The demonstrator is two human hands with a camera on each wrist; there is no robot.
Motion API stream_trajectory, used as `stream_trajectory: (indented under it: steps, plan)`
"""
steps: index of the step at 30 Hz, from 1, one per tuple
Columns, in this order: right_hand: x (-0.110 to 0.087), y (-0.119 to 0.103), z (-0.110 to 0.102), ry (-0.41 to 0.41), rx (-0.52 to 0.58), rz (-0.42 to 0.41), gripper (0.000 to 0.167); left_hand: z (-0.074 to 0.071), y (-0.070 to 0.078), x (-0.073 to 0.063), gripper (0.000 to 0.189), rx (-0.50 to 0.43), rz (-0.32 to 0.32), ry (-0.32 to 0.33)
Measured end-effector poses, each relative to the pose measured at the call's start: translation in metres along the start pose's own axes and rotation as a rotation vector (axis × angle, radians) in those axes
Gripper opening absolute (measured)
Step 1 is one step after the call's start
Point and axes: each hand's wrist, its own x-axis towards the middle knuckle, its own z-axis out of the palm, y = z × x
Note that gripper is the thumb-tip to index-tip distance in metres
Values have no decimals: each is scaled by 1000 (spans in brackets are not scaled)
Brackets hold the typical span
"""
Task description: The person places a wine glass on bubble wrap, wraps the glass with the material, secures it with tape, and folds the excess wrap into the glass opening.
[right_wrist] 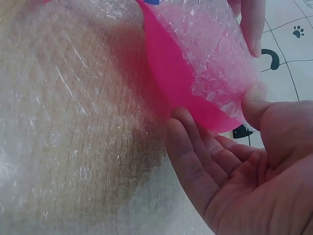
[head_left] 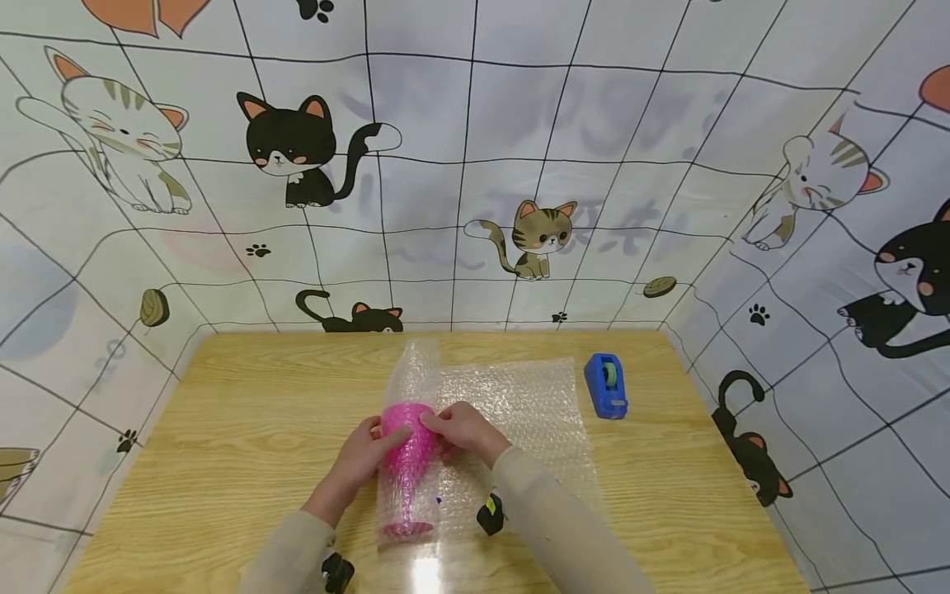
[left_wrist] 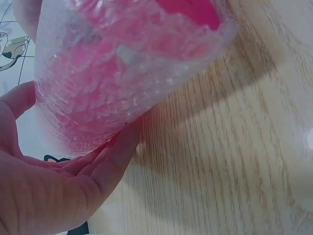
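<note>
**Holding bright pink goblet-shaped object (head_left: 412,467) in clear plastic bubble wrap (head_left: 519,396)**

Located at lower centre of head frame, on pale wood-grain bench (head_left: 282,396), wide bowl toward top of frame, round foot toward bottom. Rolled in the wrap, with a loose sheet spread flat to the right and a see-through tube running up past the bowl. Gripped from the left by left hand (head_left: 364,452), thumb across the wrapped bowl, fingers at its lower edge in left wrist frame. Pinched at the bowl's right by right hand (head_left: 462,427), thumb pressing on the wrap, curved fingers by the pink surface. Partly bare in right wrist frame, smooth pink beside the wrap.

Also on bench, right of centre in head frame: blue plastic tape dispenser (head_left: 611,402) with pale green roll (head_left: 610,374), just beside the wrap, apart from it. Seen at bottom: cream long sleeves (head_left: 557,516), small black boxy devices (head_left: 491,516) near the wrists. Filling upper half and sides: white backdrop (head_left: 438,107) printed with cartoon cats, paw prints, black grid lines.
</note>
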Motion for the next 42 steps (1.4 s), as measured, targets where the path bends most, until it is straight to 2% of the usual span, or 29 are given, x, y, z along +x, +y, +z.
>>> stream_trajectory:
  steps: [10, 17, 23, 27, 42]
  plan:
    - [2, 3, -3, 52, -91, -20, 47, 5, 2, 2, 92, 18, -5, 27]
    - [0, 2, -1, 171, -197, -25, 46, 6, 1, 1, 93, 62, 4, 37]
    - [-1, -1, 1, 283, -224, -90, 36, 8, 0, 1, 94, 94, 14, 53]
    - [-2, -5, 2, 327, -242, -111, 30, 9, 1, 1, 94, 103, 22, 63]
    - [-7, -16, 3, 362, -322, -146, 25, 10, 6, -2, 93, 119, 36, 74]
